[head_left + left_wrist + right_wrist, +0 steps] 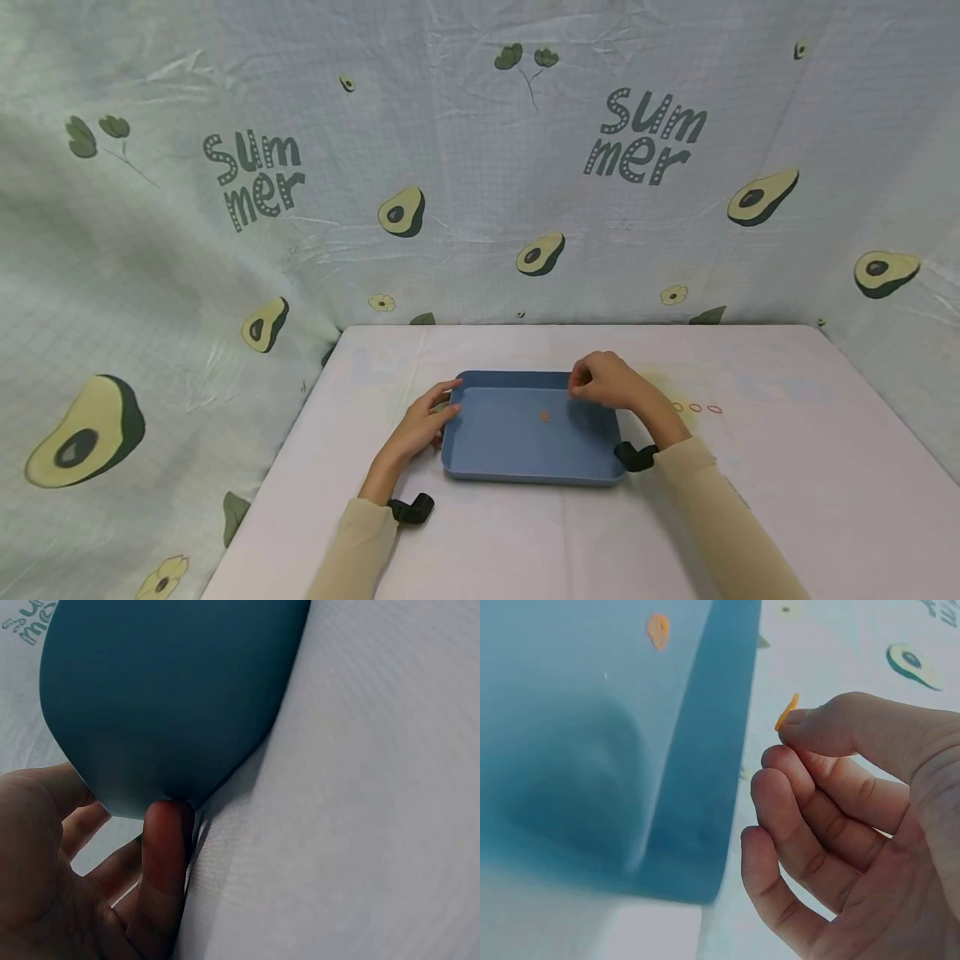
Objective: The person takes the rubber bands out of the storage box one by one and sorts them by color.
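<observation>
A blue rectangular tray lies on the table. My left hand grips its left side, thumb and fingers at the wall in the left wrist view. My right hand is raised over the tray's far right part in the head view. Between thumb and forefinger it pinches a small orange rubber band; the other fingers are curled. Inside the tray lie orange rubber bands, seemingly overlapping, right of the tray's middle in the head view. The lower part of the pinched band is hidden by the fingertips.
To the right of the tray, 3 red rubber bands lie in a row on the pale table, close to the right forearm. An avocado-printed cloth hangs behind and beside the table.
</observation>
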{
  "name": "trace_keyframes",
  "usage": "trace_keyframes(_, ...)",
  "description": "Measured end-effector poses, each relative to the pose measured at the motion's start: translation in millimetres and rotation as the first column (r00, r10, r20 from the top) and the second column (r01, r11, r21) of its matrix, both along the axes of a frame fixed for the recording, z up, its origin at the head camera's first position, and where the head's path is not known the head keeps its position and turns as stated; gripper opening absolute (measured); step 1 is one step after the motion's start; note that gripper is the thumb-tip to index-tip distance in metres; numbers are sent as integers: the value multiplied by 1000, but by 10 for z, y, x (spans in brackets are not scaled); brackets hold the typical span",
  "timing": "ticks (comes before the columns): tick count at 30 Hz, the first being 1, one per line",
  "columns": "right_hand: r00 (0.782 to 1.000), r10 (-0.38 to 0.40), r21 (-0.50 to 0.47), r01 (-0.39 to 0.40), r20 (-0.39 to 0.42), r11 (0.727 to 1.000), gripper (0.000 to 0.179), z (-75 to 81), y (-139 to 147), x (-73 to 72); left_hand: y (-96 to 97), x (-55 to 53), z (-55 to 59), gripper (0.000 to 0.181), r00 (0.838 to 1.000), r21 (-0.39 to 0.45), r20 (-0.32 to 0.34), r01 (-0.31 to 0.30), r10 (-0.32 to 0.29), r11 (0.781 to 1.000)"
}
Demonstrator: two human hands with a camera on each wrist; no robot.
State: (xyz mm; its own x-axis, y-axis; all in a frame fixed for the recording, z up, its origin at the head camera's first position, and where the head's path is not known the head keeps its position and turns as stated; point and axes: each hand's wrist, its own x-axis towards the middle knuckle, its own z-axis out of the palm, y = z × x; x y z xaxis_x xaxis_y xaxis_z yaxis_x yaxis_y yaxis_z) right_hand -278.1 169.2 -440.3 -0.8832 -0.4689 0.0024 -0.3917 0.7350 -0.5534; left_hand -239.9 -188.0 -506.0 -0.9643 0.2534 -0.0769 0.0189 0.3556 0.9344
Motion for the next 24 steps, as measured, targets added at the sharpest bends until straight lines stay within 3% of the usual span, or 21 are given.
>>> trace_keyframes(12, 997, -83, -8, 83, -10, 997, 8, 104, 419, 149, -11, -4, -4, 55, 1000, -3, 0, -2, 2, 1000)
trace_keyframes(24, 982, -188, -13, 188, 4, 982, 12, -2, 989, 308, -9, 8, -5, 55, 1000, -7, 3, -1, 1, 1000)
